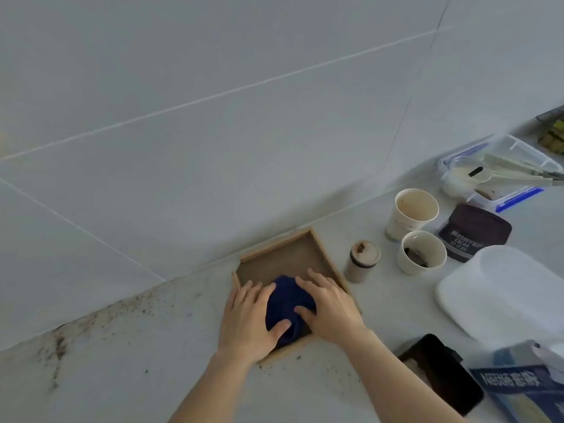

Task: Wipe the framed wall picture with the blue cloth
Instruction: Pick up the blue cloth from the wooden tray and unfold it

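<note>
A square picture frame (pixel 282 257) with a light wooden rim and a brown inner panel lies flat on the pale counter, its far corner against the tiled wall. A bunched dark blue cloth (pixel 287 303) rests on the near half of the panel. My left hand (pixel 248 319) lies flat over the frame's left edge, thumb pressed on the cloth. My right hand (pixel 328 303) lies palm down on the cloth's right side, fingers spread, thumb on the fabric.
Right of the frame stand a small lidded jar (pixel 361 261), two paper cups (pixel 412 213) (pixel 421 251), a cocoa tin (pixel 476 232), a clear tub of utensils (pixel 500 166), a white lid (pixel 506 294), a black phone (pixel 442 370) and a Nestle box (pixel 525 389). Brown specks (pixel 61 343) litter the counter's left.
</note>
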Available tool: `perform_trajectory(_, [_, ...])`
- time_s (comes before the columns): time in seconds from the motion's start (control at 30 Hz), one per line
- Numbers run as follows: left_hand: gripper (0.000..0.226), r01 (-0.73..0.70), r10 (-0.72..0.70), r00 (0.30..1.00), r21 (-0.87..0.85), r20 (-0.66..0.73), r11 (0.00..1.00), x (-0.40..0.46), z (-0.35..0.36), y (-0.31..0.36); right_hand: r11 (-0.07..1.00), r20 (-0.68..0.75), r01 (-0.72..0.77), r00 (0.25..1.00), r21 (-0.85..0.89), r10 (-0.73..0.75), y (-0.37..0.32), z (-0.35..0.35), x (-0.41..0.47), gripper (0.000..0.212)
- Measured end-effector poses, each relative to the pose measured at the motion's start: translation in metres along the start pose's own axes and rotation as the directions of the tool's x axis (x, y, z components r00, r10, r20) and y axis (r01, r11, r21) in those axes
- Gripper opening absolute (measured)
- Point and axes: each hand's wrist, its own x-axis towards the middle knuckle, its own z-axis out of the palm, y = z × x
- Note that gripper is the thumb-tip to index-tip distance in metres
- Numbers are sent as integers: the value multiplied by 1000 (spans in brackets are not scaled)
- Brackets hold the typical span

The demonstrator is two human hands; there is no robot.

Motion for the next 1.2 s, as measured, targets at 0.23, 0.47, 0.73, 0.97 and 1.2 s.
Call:
perform_trajectory(0.23, [54, 51, -49, 994, 26, -102, 998, 6, 11, 3, 1000, -125, -20, 992, 9, 21, 10, 18, 5, 35])
perform_trajectory(0.47, [39, 28, -24, 988, 29, -152, 999, 5, -2, 2, 1000, -187, -16, 982, 11, 18, 9, 1, 4, 20])
perform_trajectory(0.73, [27, -13, 26, 957, 48, -287, 999, -1, -69, -5, 998, -225, 58, 973, -6, -58, -13, -56, -2, 27])
perform_trajectory(0.97, [20, -32, 77, 925, 126, -373, 992, -23, -139, -17, 995, -295, 94, 951, -12, -94, -57, -101, -13, 22])
perform_trajectory(1.2, [16, -23, 77, 867, 114, -492, 993, -63, -194, -52, 982, -379, 171, 906, -79, -188, -122, -134, -26, 14])
